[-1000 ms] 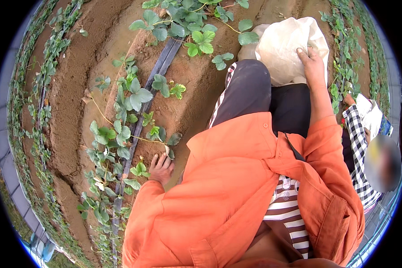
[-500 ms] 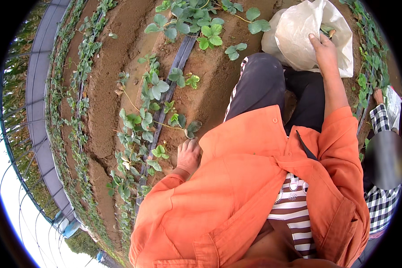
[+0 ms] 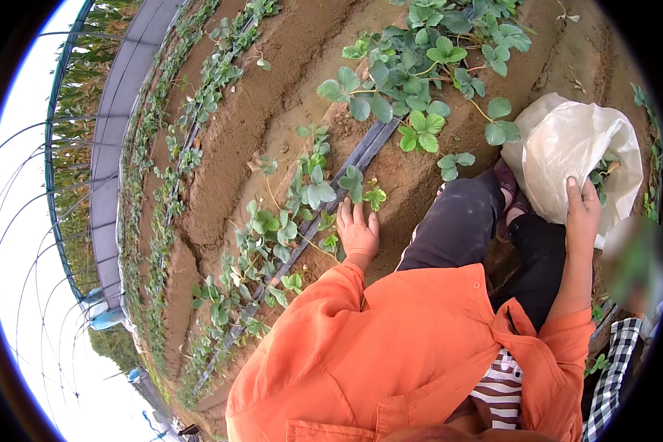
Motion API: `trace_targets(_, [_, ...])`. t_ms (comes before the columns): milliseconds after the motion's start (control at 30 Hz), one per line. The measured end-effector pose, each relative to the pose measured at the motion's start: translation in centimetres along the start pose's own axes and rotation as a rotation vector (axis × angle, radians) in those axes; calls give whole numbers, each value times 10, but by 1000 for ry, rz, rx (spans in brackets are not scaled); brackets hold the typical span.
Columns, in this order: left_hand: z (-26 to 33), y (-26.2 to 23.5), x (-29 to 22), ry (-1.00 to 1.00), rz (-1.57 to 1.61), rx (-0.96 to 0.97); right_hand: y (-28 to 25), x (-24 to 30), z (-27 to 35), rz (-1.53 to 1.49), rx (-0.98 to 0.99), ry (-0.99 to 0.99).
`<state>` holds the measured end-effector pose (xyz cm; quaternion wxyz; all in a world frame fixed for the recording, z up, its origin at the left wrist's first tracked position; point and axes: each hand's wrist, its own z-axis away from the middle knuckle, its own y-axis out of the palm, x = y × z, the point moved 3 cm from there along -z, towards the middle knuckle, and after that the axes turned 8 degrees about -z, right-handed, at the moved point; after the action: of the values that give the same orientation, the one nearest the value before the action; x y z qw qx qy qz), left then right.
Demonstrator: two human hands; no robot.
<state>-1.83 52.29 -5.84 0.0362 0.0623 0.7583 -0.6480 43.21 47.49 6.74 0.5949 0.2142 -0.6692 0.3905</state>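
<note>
My left hand [image 3: 358, 230] rests on the soil at the edge of the bed, its fingers spread and nothing in them. Its fingertips come close to a small light-green strawberry plant [image 3: 375, 195] and the dark drip tape [image 3: 361, 153] that runs along the row. Leafy strawberry plants [image 3: 318, 191] grow just left of it. On the right, my right hand [image 3: 583, 208] grips the rim of a whitish bag [image 3: 563, 140], thumb and fingers closed on it. Some green and brownish leaves [image 3: 604, 173] show in the bag's mouth; the rest of its contents is hidden.
A thick clump of strawberry plants [image 3: 420, 62] covers the bed ahead. Another planted row [image 3: 171, 177] lies to the left beyond a muddy furrow [image 3: 236, 140]. A co-worker's checkered sleeve [image 3: 613, 379] shows at the lower right. A grey sheet wall [image 3: 118, 147] and thin hoops stand far left.
My left hand has moved forward along the row, and its fingers now spread towards the drip tape. My right hand still holds the bag. The whole view has shifted.
</note>
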Motion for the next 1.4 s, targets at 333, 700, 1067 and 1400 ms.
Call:
trace_targets(333, [-1,1,-2,-68,-88,78,18,32,-36,13,74,-66])
trace_targets(700, [6,-1,4,-126,-68,101,57,86,21,187,376,80])
trace_targets(1067, [-7,-4,1,-78,-57,126,111,-133,76,726,1031,382])
trace_targets(1400, [-12,3,15,48,-63,168,135,-134,52,676,1222,468])
